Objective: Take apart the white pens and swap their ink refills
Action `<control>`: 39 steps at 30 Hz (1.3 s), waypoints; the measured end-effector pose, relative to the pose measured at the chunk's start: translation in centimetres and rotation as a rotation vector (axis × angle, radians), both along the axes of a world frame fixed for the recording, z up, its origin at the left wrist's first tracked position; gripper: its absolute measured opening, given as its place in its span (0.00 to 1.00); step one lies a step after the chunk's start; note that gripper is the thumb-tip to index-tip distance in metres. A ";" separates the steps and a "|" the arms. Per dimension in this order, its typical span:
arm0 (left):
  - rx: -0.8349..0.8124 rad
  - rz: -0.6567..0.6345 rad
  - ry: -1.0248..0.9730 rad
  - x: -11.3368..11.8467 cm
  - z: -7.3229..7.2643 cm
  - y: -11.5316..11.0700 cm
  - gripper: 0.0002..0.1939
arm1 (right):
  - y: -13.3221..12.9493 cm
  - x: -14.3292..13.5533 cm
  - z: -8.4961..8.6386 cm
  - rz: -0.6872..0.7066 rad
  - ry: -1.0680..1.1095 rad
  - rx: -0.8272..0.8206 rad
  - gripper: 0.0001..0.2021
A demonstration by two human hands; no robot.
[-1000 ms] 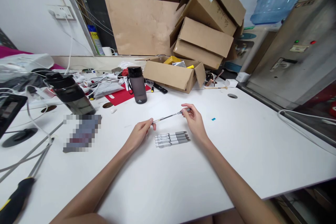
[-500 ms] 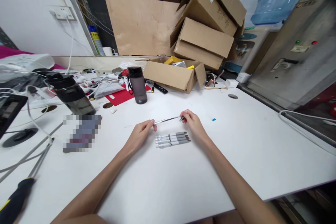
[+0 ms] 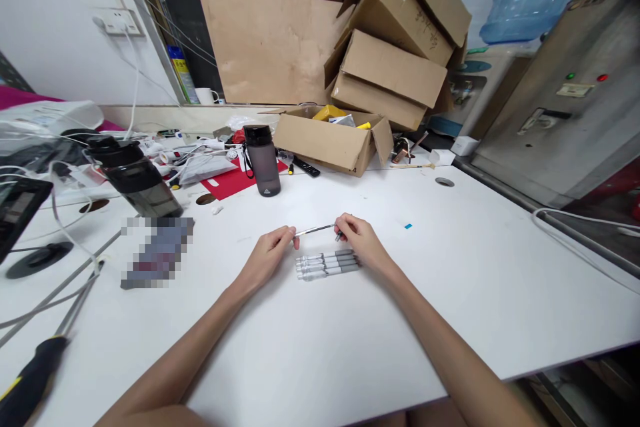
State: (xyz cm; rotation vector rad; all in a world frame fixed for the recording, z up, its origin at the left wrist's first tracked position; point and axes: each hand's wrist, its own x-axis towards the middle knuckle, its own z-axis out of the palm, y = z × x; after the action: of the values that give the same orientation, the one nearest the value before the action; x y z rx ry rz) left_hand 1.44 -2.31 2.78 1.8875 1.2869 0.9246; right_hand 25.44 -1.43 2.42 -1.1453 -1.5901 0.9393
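Note:
Between my two hands stretches a thin pen refill [image 3: 315,231], tilted slightly up to the right. My left hand [image 3: 271,250] pinches its left end between thumb and fingers. At the refill's right end is my right hand [image 3: 361,237], its fingers closed round a small dark pen part [image 3: 340,235]; exactly what part this is I cannot make out. Just below the hands lie several white and grey pens [image 3: 325,265] side by side on the white table [image 3: 320,340], their grey ends pointing right and partly behind my right hand.
A dark water bottle [image 3: 263,163] stands behind my left hand; another bottle [image 3: 135,180] is at the left by a blurred-out flat object [image 3: 160,253]. An open cardboard box [image 3: 320,140] sits at the back. A screwdriver [image 3: 37,367] lies front left, and a blue scrap [image 3: 408,226] lies right.
My right hand has moved left along the refill, so less of the refill shows between my hands. The left hand has stayed nearly still, and the pens lie as before.

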 end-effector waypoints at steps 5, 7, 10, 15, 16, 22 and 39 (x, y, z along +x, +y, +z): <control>0.001 0.005 0.020 -0.1 -0.1 0.1 0.26 | 0.0 -0.1 -0.1 0.023 0.018 -0.005 0.16; 0.010 -0.004 0.026 -0.1 -0.2 0.1 0.26 | -0.1 -0.2 0.0 0.032 0.023 -0.006 0.16; 0.018 -0.011 0.039 -0.2 -0.3 0.2 0.26 | -0.1 -0.2 0.1 0.029 0.026 -0.005 0.16; 0.001 -0.001 0.068 -0.3 -0.4 0.4 0.27 | 0.5 0.3 -0.3 -0.011 0.054 -0.001 0.17; -0.006 0.005 0.065 -0.3 -0.4 0.4 0.27 | 0.7 0.5 -0.4 -0.016 0.062 0.004 0.17; -0.019 0.061 0.012 -0.8 -0.6 0.8 0.27 | 1.6 1.6 -0.6 -0.089 0.118 0.019 0.18; -0.075 0.083 -0.026 -0.5 -0.6 0.7 0.27 | 1.7 2.1 -0.6 -0.149 0.125 0.166 0.13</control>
State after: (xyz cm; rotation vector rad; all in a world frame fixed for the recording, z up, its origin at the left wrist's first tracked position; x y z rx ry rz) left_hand 0.91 -1.65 2.19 1.7706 1.3737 0.9269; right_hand 27.54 0.27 1.84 -1.0530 -1.4332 0.7519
